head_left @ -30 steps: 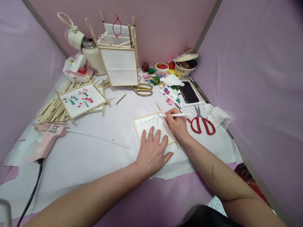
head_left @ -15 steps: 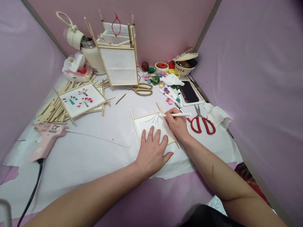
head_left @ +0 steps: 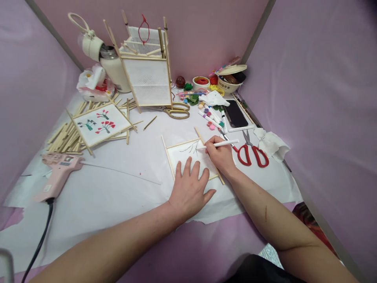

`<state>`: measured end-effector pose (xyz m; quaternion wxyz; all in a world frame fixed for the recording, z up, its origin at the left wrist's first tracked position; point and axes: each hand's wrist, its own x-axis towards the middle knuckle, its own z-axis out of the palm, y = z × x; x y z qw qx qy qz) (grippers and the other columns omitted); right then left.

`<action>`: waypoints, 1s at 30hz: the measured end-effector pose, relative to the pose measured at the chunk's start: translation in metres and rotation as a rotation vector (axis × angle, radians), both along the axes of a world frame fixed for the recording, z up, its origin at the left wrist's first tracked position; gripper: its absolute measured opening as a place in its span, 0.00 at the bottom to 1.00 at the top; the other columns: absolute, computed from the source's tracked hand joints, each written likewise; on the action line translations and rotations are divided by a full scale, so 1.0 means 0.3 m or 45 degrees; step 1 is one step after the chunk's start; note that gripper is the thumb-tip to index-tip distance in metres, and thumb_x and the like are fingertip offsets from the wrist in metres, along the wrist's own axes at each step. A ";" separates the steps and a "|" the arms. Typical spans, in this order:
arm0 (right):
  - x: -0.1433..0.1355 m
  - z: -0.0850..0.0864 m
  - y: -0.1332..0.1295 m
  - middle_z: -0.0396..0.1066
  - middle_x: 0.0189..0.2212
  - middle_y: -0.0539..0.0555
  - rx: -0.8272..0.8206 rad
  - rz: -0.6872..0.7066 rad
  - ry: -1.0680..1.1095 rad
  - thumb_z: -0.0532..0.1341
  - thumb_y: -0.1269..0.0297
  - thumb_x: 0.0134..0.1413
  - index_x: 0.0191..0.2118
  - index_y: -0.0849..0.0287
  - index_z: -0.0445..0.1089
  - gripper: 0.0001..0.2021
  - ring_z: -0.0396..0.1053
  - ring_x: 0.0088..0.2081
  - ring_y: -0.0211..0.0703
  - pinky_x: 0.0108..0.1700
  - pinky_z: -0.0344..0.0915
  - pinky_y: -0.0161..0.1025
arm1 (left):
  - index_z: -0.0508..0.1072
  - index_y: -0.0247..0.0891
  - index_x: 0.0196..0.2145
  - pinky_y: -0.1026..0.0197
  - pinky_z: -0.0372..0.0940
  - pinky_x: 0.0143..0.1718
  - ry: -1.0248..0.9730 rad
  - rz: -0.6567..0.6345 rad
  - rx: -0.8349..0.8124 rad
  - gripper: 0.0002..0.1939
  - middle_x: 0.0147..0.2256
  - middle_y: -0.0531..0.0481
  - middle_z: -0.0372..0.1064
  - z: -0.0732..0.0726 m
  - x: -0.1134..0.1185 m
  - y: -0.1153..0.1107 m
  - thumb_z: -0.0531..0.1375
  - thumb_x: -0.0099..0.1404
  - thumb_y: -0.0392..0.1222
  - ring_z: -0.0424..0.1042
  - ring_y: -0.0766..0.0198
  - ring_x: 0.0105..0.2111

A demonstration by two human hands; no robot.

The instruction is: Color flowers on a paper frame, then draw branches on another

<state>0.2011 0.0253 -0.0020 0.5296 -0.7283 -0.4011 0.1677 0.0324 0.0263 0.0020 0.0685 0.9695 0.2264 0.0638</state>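
Observation:
A white panel (head_left: pixel 176 155) edged with thin wooden sticks lies in front of me, with thin dark branching lines near its top. My left hand (head_left: pixel 191 188) rests flat on its lower part, fingers spread, holding nothing. Over the panel's right edge, my right hand (head_left: pixel 219 155) is closed around a slim white pen (head_left: pixel 226 143). The pen's tip points left, at the dark lines; whether it touches the panel I cannot tell.
A stick-framed lantern (head_left: pixel 149 80) stands at the back, gold scissors (head_left: pixel 179 111) beside it. Left are a painted panel (head_left: pixel 101 124) on sticks and a pink glue gun (head_left: pixel 59 173). Red-handled scissors (head_left: pixel 250 151), markers and a phone (head_left: pixel 235 114) lie right.
The pen tip has shifted slightly down, and my right hand has moved a little with it. My left hand has stayed in place.

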 end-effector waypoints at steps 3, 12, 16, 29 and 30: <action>-0.001 0.003 -0.002 0.67 0.19 0.46 0.010 -0.005 0.015 0.56 0.66 0.51 0.22 0.54 0.65 0.08 0.64 0.25 0.40 0.31 0.60 0.38 | 0.67 0.37 0.55 0.29 0.46 0.61 0.004 -0.001 0.003 0.27 0.60 0.33 0.59 0.000 0.000 0.001 0.55 0.67 0.58 0.50 0.33 0.64; -0.007 0.003 -0.004 0.66 0.19 0.46 0.031 0.021 -0.047 0.56 0.67 0.50 0.23 0.55 0.67 0.08 0.64 0.26 0.39 0.32 0.60 0.38 | 0.66 0.37 0.56 0.29 0.46 0.61 0.004 0.001 -0.005 0.27 0.60 0.33 0.59 -0.002 0.002 0.000 0.55 0.67 0.58 0.49 0.33 0.64; -0.007 0.003 -0.004 0.66 0.19 0.46 0.042 0.029 -0.053 0.56 0.68 0.50 0.22 0.55 0.66 0.08 0.64 0.26 0.39 0.32 0.60 0.38 | 0.66 0.36 0.56 0.29 0.46 0.61 0.005 0.000 -0.007 0.27 0.60 0.32 0.59 -0.001 0.003 0.000 0.54 0.67 0.58 0.49 0.32 0.64; -0.017 0.007 -0.007 0.64 0.18 0.45 -0.020 0.097 0.007 0.56 0.67 0.49 0.23 0.56 0.67 0.07 0.63 0.25 0.38 0.31 0.59 0.37 | 0.67 0.37 0.55 0.30 0.46 0.62 0.012 0.006 0.000 0.27 0.60 0.34 0.59 0.001 0.003 0.001 0.54 0.67 0.58 0.49 0.34 0.65; -0.017 0.008 -0.008 0.64 0.18 0.45 -0.018 0.098 0.007 0.56 0.67 0.49 0.23 0.56 0.67 0.07 0.63 0.25 0.38 0.31 0.59 0.37 | 0.67 0.37 0.55 0.29 0.46 0.62 0.012 0.006 0.000 0.27 0.60 0.33 0.60 0.001 0.004 0.001 0.54 0.67 0.58 0.49 0.34 0.65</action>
